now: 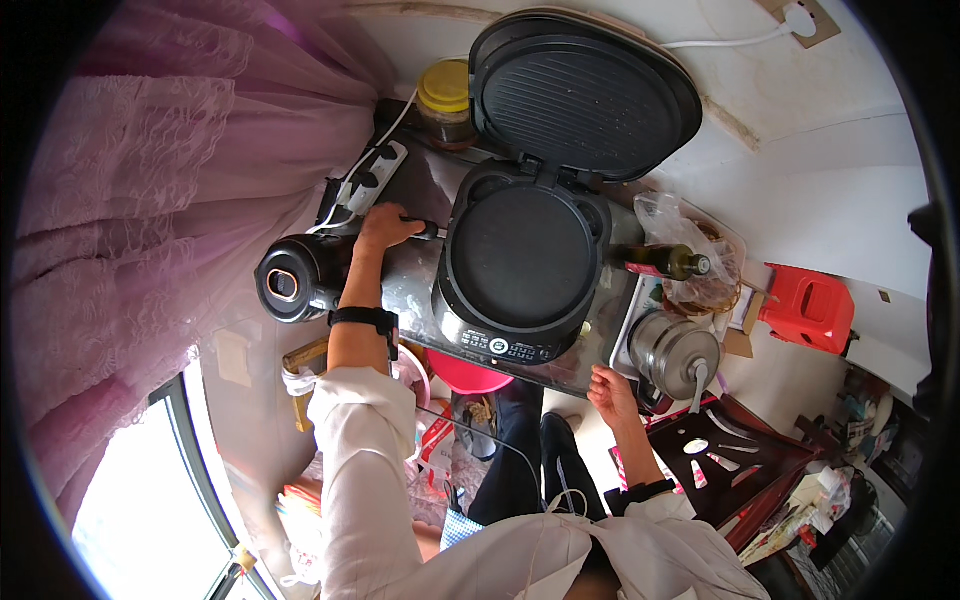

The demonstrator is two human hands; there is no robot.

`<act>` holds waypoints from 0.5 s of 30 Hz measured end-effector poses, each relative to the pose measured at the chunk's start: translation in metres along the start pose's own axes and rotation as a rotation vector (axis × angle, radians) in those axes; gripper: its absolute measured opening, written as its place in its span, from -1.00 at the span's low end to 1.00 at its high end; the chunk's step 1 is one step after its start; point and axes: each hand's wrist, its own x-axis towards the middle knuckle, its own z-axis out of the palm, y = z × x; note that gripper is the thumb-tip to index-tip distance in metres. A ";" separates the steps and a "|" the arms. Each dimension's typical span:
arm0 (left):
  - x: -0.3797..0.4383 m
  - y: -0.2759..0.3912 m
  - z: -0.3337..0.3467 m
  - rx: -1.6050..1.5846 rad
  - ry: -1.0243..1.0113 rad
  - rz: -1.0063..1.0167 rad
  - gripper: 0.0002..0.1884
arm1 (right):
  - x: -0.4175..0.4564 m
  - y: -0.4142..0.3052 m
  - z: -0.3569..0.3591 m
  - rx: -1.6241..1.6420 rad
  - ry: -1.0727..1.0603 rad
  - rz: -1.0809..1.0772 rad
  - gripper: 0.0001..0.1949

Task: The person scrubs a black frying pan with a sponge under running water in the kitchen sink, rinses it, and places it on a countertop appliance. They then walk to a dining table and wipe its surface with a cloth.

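Note:
Before me an electric baking pan (pixel 521 259) stands with its ridged lid (pixel 589 97) raised; the round lower plate is bare. My left hand (pixel 385 226) is closed around a black handle (pixel 425 229) at the pan's left side. A short metal neck joins the handle, but the rest of that utensil is hidden by the pan. Close to the front edge of the dark table (pixel 420 277), my right hand (pixel 613 396) hangs with curled fingers and nothing visible in them. It is apart from the pan, just left of a lidded pot (pixel 671 354).
A black kettle (pixel 289 277) stands beside my left forearm, below a white power strip (pixel 377 178). Behind are a yellow-lidded jar (pixel 444 97) and a cord. On the right lie a dark glass bottle (pixel 667 261), a plastic bag (pixel 679 217) and a red jerrycan (pixel 810 307).

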 end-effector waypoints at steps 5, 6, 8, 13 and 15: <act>-0.002 0.004 -0.003 0.016 0.070 -0.028 -0.36 | 0.000 0.003 0.002 0.008 0.005 -0.012 -0.93; -0.002 0.006 -0.003 0.019 0.062 -0.026 -0.37 | -0.001 0.002 0.001 0.004 0.015 -0.011 -0.93; -0.002 0.007 -0.004 0.026 0.046 -0.022 -0.39 | -0.001 0.001 0.000 -0.002 0.033 -0.009 -0.92; -0.001 0.001 -0.003 0.021 0.069 -0.006 -0.43 | 0.001 -0.001 -0.008 0.012 -0.004 -0.018 -0.96; -0.001 0.000 -0.003 0.025 0.068 0.008 -0.45 | 0.002 -0.001 -0.009 0.014 -0.011 -0.026 -0.96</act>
